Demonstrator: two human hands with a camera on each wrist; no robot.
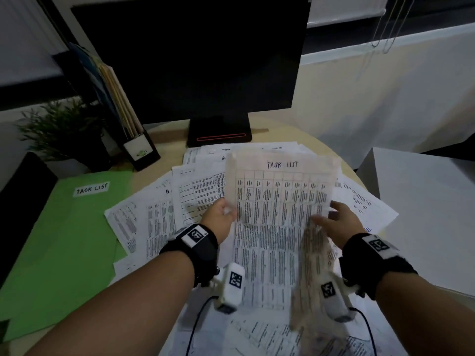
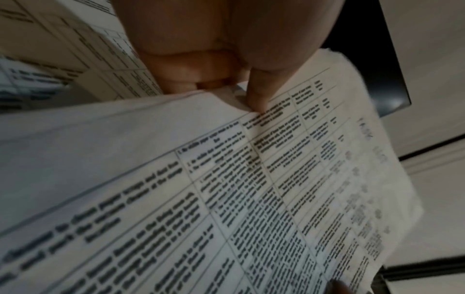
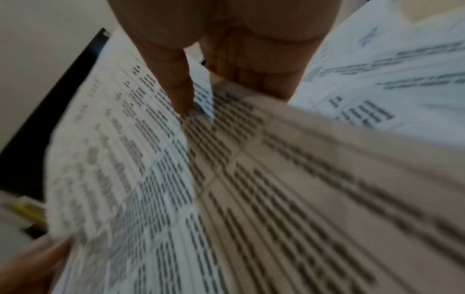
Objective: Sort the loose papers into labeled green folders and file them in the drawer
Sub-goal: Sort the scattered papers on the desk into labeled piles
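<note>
A printed table sheet headed "TASK LIST" [image 1: 280, 201] is lifted above the spread of loose papers [image 1: 164, 209] on the round desk. My left hand [image 1: 222, 213] pinches its left edge; in the left wrist view the thumb [image 2: 256, 93] lies on top of the sheet [image 2: 289, 179] with the fingers curled under it. My right hand [image 1: 334, 219] grips the right edge, thumb [image 3: 180, 91] on the print. A blurred sheet [image 1: 313, 273] hangs down below the right hand. A green folder [image 1: 64, 242] labeled "TASK LIST" [image 1: 91, 188] lies shut at the left.
A dark monitor [image 1: 195, 60] on its stand [image 1: 218, 132] is behind the papers. A black file holder [image 1: 136, 142] with folders and a potted plant [image 1: 61, 129] stand at the back left. A white block [image 1: 424, 214] borders the desk on the right.
</note>
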